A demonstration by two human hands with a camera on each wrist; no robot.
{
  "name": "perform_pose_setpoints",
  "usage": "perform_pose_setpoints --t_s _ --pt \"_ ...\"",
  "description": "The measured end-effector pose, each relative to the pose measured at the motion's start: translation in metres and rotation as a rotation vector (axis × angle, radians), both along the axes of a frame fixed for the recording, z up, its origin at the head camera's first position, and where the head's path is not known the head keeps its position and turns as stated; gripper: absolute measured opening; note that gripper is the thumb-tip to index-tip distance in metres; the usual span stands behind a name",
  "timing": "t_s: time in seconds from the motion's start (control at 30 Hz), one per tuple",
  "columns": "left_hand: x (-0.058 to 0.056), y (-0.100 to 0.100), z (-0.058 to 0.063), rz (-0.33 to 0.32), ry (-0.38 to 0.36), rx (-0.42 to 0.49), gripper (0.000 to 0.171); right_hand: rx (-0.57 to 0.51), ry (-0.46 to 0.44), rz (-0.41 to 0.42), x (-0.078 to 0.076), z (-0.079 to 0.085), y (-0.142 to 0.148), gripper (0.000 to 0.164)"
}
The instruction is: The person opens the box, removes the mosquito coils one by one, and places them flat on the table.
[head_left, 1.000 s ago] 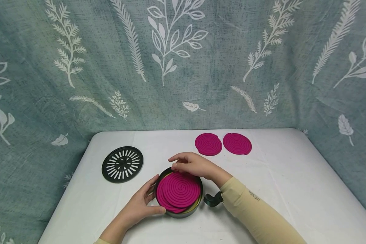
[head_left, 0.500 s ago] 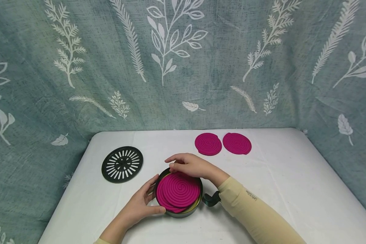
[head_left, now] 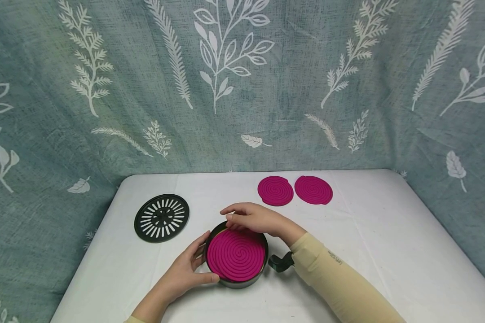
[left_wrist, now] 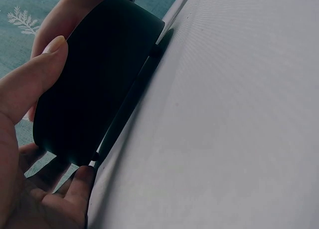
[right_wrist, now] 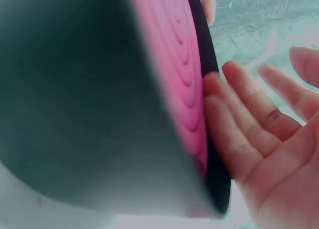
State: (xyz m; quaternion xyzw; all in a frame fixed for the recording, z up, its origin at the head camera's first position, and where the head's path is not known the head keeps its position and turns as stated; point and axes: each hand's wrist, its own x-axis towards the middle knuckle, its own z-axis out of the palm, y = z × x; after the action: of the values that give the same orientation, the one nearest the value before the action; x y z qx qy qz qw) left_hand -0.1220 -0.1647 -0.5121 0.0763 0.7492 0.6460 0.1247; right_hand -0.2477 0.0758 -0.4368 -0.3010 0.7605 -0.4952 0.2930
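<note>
A round dark container [head_left: 242, 284] stands on the table and holds bright pink spiral coasters [head_left: 236, 255]. The top one lies nearly level within the rim. Around the container's left side, my left hand [head_left: 187, 269] grips it; in the left wrist view, the thumb [left_wrist: 52, 59] lies along the wall and the other fingers sit at the base. My right hand [head_left: 254, 218] reaches over from the right, with fingertips at the far rim. In the right wrist view, fairly straight fingers [right_wrist: 227, 124] touch the rim beside the pink coaster edge. Coasters beneath the top one are hidden.
Two more pink spiral coasters [head_left: 275, 190] lie side by side at the back of the white table [head_left: 388, 251]. A black slotted disc [head_left: 161, 218] lies at the left. A small dark device [head_left: 280, 262] sits by the right wrist, and a patterned curtain [head_left: 242, 89] hangs behind.
The top coaster has settled flatter and more centred in the container, covering the offset coaster and yellowish inner edge seen before. My right hand shifted only slightly; my left stays put.
</note>
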Motion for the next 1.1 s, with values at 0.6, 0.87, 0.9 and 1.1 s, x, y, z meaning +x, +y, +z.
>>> perform_pose_setpoints --t_s 0.6,0.87,0.9,1.1 --pt "-0.0003 0.001 0.0009 0.007 0.009 -0.006 0.114 -0.054 -0.135 0.012 -0.0014 0.0047 0.0102 0.038" --pt "-0.0001 0.0011 0.0017 0.007 0.008 -0.012 0.113 -0.044 -0.128 -0.02 -0.0011 0.0079 0.0085 0.038" --pt "0.0 0.001 0.0018 0.007 0.009 -0.012 0.113 -0.042 -0.125 -0.018 -0.0015 0.0081 0.0086 0.038" --pt "-0.0001 0.0006 0.0014 0.002 0.015 -0.013 0.114 -0.017 -0.092 0.01 -0.0021 0.0101 0.0086 0.037"
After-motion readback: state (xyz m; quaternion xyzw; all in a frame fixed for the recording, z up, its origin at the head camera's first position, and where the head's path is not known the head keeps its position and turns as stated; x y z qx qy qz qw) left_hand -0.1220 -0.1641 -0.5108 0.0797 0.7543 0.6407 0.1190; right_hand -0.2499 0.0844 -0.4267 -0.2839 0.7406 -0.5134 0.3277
